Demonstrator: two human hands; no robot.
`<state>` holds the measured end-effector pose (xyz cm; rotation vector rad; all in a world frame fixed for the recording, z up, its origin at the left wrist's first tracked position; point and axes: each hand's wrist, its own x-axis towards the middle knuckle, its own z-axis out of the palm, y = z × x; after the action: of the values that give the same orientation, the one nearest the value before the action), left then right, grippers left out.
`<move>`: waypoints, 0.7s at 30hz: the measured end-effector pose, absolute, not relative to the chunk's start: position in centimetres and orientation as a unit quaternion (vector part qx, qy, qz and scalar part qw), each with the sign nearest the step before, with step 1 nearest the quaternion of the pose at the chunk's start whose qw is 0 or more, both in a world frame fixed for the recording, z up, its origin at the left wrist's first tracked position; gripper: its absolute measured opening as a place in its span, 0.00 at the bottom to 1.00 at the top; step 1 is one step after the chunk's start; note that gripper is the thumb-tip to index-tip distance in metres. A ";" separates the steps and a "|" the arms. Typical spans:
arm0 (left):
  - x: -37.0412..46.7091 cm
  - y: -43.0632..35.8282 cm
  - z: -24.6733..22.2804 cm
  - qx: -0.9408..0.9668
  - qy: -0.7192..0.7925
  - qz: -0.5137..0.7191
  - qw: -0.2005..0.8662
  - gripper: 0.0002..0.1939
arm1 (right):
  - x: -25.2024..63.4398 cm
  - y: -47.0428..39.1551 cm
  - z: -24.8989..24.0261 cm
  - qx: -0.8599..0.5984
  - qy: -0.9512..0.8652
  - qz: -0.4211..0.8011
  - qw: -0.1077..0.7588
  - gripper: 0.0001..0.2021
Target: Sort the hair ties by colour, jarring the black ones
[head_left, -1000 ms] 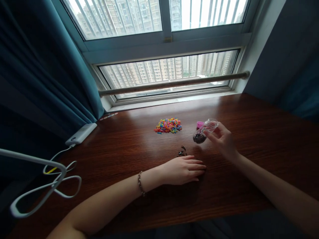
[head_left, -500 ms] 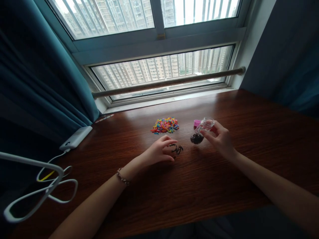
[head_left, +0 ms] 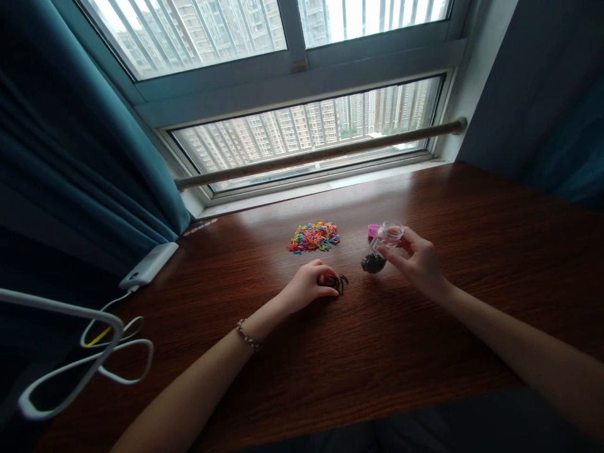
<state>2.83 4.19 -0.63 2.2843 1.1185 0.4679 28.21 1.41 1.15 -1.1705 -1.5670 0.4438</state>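
Note:
On the brown table, my left hand (head_left: 309, 286) has its fingers closed around part of a small cluster of black bands (head_left: 340, 284). My right hand (head_left: 418, 261) grips a clear jar (head_left: 391, 233), tilted, with dark pieces (head_left: 372, 263) gathered in its lower left end. Just behind the jar lies a pink lid-like piece (head_left: 373, 231), partly hidden by it. A pile of multicoloured small bands (head_left: 314, 238) rests beyond my left hand.
A white power-bank-like box (head_left: 150, 265) sits at the table's left edge, with a looped white cable (head_left: 146, 358) in front of it. Blue curtain (head_left: 89, 126) hangs at the left. A window with a horizontal rail (head_left: 321, 153) stands behind the table.
My left hand has moved slightly right and its fingers have closed on the black bands. My right hand still holds the tilted jar in nearly the same place.

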 end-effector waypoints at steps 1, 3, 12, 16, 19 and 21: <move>2.9 4.0 -0.6 0.848 0.418 0.180 0.272 0.16 | 28.2 1.4 1.2 -0.493 -0.659 0.184 0.537 0.17; 3.1 3.7 -0.3 0.846 0.420 0.190 0.268 0.15 | 28.1 1.3 1.3 -0.492 -0.662 0.182 0.535 0.16; 3.7 2.6 0.6 0.879 0.390 0.164 0.219 0.05 | 28.1 1.3 1.2 -0.490 -0.666 0.185 0.531 0.16; 3.8 2.6 0.9 0.890 0.386 0.148 0.193 0.05 | 28.1 1.3 1.1 -0.488 -0.672 0.193 0.523 0.16; 3.8 2.7 0.9 0.886 0.384 0.151 0.211 0.09 | 28.0 1.3 1.1 -0.491 -0.672 0.193 0.519 0.16; 3.8 3.1 0.8 0.881 0.378 0.162 0.234 0.13 | 28.0 1.4 1.0 -0.493 -0.673 0.191 0.517 0.16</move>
<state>3.77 3.08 0.77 2.4176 1.0389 0.4434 28.05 1.39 0.98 -1.1836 -1.6151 0.4593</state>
